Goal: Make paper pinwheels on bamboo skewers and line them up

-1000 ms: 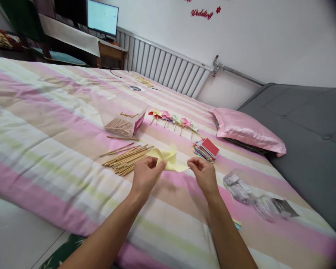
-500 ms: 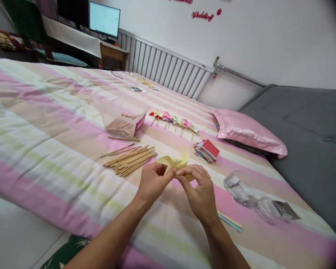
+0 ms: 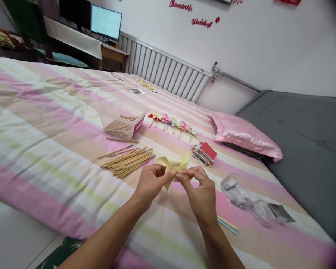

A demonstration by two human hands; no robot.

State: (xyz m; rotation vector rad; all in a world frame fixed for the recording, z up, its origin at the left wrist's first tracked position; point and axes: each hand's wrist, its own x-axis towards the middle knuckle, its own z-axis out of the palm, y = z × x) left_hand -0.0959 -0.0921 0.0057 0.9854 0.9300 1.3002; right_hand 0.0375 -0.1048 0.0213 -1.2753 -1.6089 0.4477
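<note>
A pale yellow paper pinwheel (image 3: 172, 163) with folded, pointed blades is held up over the bed between both hands. My left hand (image 3: 153, 182) pinches it from the left, thumb and fingers closed near its centre. My right hand (image 3: 198, 186) pinches the centre from the right, its fingertips meeting my left thumb. Whatever lies between the fingertips is too small to make out. Left of the hands lies a bundle of thin wooden sticks (image 3: 130, 161). Beyond them, a row of finished-looking paper pinwheels (image 3: 172, 123) on sticks rests on the striped bedspread (image 3: 81, 157).
A clear box of sticks (image 3: 123, 126) stands behind the bundle. Small coloured paper squares (image 3: 205, 152) are stacked right of centre, larger pink sheets (image 3: 226, 209) lie beside my right hand, and clear plastic packages (image 3: 236, 192) lie further right. A pink pillow (image 3: 248, 136) rests against the grey headboard (image 3: 302, 123).
A pointed yellow blade now shows below my fingers, and the pinwheel looks turned slightly. Both hands keep their pinch. The view has tilted up a little, showing more of the wall.
</note>
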